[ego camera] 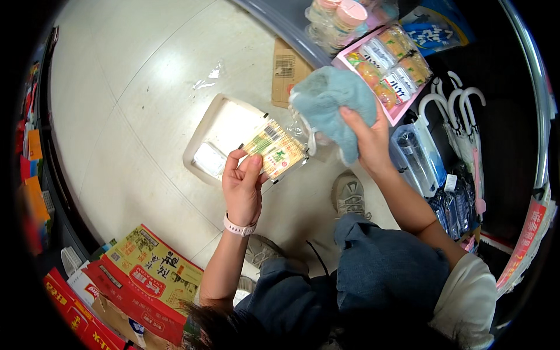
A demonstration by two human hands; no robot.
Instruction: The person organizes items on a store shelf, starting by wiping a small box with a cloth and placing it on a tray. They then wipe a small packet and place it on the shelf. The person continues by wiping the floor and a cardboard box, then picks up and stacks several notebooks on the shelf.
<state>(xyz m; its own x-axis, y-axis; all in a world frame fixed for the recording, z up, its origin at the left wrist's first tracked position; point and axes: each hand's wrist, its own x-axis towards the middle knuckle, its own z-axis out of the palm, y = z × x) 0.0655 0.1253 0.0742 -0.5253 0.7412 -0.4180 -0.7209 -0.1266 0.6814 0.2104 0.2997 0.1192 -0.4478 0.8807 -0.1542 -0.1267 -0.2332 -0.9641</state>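
My left hand (245,186) grips a flat clear packet of thin wooden sticks (278,149), likely toothpicks or cotton swabs, pinched at its near corner under the thumb. A printed label covers part of it. In my right hand (369,138) is a bunched pale blue plush cloth (334,100) with a white edge. Below the packet, a white plastic tray (203,127) sits on the floor with a small white packet (210,159) inside. Right of the cloth, a pink box (399,114) holds several packets of the same kind of small goods; the cloth hides part of its near side.
White-handled umbrellas (463,105) and a clear blue plastic bin (413,157) stand at the right. A flattened cardboard piece (285,74) and a scrap of clear film (212,76) lie on the tiled floor (131,131). Red and yellow cartons (151,271) stand at the lower left.
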